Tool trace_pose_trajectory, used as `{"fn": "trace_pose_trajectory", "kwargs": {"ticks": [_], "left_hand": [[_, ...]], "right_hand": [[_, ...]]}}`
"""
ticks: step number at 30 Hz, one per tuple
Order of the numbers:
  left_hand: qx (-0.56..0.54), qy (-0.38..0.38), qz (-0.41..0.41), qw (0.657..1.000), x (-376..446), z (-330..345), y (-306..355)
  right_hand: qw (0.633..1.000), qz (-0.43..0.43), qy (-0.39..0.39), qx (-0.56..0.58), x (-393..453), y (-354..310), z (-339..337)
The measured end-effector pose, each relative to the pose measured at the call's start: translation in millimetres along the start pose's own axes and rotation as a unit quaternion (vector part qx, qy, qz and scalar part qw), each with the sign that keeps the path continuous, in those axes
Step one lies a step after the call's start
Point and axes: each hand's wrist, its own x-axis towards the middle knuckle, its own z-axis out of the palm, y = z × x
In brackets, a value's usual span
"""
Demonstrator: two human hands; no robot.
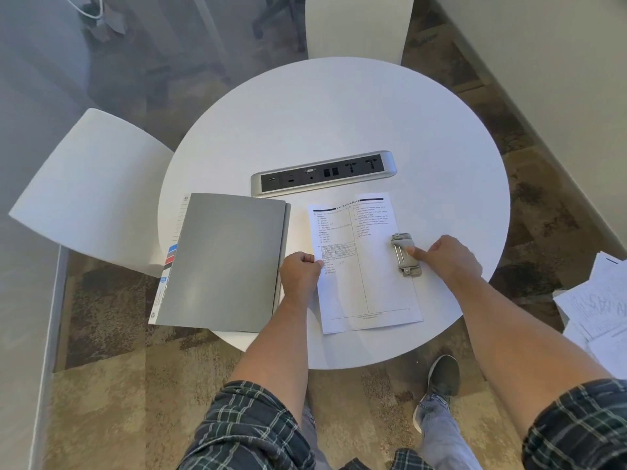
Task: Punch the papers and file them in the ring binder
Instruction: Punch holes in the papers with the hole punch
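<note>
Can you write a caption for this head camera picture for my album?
Left hand steadies a printed sheet while the right hand presses the metal clip beside an open grey binder.

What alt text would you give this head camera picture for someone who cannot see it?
On a round white table, the right hand presses a metal punch on a printed sheet that the left hand steadies. A closed grey binder lies left.

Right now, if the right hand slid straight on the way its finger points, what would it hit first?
The right hand points left across the sheet of paper, with its fingertip already on the metal clip mechanism. Past that lies only paper, then probably the left hand at the sheet's far edge.
</note>
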Motion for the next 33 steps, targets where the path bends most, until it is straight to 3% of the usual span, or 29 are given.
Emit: {"fn": "trace_pose_trajectory", "kwargs": {"ticks": [3, 8, 22, 33], "left_hand": [[0.004, -0.004, 0.007, 1.000, 1, 0, 1], [0.000, -0.007, 0.007, 1.000, 0, -1, -3], [0.008, -0.003, 0.009, 1.000, 0, 1, 0], [0.021, -0.001, 0.011, 1.000, 1, 1, 1]], "right_hand": [[0.987, -0.034, -0.023, 0.156, -12, 15, 8], [0.965, -0.068, -0.023, 0.253, -22, 22, 22], [0.968, -0.045, 0.008, 0.245, -11, 25, 21], [0.983, -0.034, 0.050, 0.176, -3, 33, 0]]}}
